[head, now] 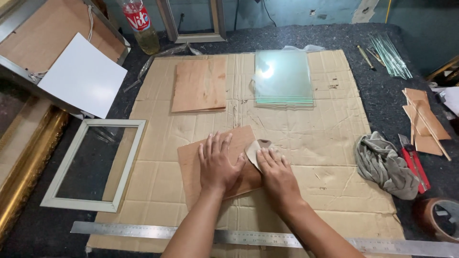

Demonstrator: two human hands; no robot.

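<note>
Flattened cardboard (334, 119) covers the dark felt table (382, 71). Left hand (217, 165) presses flat, fingers spread, on a brown board (191, 165); right hand (277, 174) pins a paper scrap (256, 148) there. Bottle (141, 24) holds yellowish liquid.

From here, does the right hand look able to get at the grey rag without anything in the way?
Probably yes. The right hand rests on a small sandpaper piece, and only bare cardboard sheet lies between it and the grey rag.
</note>
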